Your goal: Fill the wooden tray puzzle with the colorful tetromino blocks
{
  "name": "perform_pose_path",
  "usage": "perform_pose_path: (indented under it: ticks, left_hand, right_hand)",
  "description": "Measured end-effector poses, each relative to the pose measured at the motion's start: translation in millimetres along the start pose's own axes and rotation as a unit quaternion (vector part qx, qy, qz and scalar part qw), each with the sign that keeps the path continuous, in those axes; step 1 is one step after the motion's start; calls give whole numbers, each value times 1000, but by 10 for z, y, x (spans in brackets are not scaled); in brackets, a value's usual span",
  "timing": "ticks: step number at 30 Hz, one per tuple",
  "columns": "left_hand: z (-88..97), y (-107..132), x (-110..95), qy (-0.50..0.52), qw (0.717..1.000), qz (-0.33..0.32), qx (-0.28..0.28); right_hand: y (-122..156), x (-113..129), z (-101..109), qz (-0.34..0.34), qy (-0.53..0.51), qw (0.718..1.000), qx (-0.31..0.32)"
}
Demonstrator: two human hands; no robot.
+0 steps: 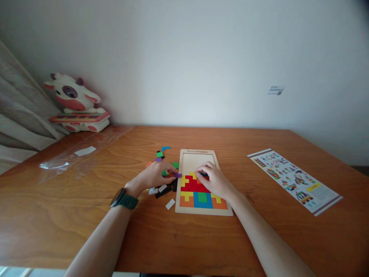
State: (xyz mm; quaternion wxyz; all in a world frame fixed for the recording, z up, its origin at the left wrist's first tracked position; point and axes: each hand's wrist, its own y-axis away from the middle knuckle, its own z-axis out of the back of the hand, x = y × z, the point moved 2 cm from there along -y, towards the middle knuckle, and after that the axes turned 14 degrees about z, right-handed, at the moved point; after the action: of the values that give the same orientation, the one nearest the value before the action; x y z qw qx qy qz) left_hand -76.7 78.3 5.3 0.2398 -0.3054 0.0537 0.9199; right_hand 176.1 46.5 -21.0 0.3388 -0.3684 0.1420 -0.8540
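Observation:
At the left edge of the wooden puzzle board (178, 198), my left hand (158, 175) pinches a small purple puzzle piece (178, 175) between thumb and fingertips. Over the middle of the board, my right hand (215, 179) has its fingers curled down close to a dark blue piece (204, 174); whether it grips a piece is partly hidden. Red pieces (190, 186), yellow and orange ones, and a blue piece (196, 201) around a green square (202, 197) fill the near part of the board. Bare tray floor (198, 159) shows at the far end.
Loose black, white and green pieces lie around my left hand, with a white piece (170, 204) nearest me. A printed pattern sheet (296, 181) lies at the right. Clear plastic wrapping (66, 161) and a cow toy keyboard (79, 104) are at the left, before the wall.

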Motion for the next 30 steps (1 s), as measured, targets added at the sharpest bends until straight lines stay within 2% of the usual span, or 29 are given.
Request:
perform_pose_path:
  ticks: [7, 10, 12, 15, 18, 22, 27, 30]
  left_hand:
    - [-19, 10, -33, -11, 999, -14, -29]
    - [32, -12, 1, 48, 994, 54, -81]
    - [84, -32, 61, 154, 975, 107, -119]
    - [142, -60, 176, 334, 918, 148, -154]
    - [158, -78, 259, 407, 881, 178, -164]
    - [158, -81, 293, 430, 868, 204, -141]
    - [267, -10, 359, 363, 885, 255, -144]
    - [322, 38, 414, 356, 881, 290, -118]
  right_hand:
    - [2, -3, 1, -1, -6, 1000, 1]
    - [4, 5, 7, 0, -2, 1000, 6]
    - [2, 17, 13, -2, 1, 1000, 9]
    - [-2, 33, 21, -7, 2, 1000, 11]
    - [-4, 31, 18, -9, 3, 1000, 13]
    - [-2, 6, 8, 2, 4, 1000, 10]
    - [2, 4, 11, 0, -3, 1000, 12]
    - [2, 14, 18, -2, -3, 1000, 12]
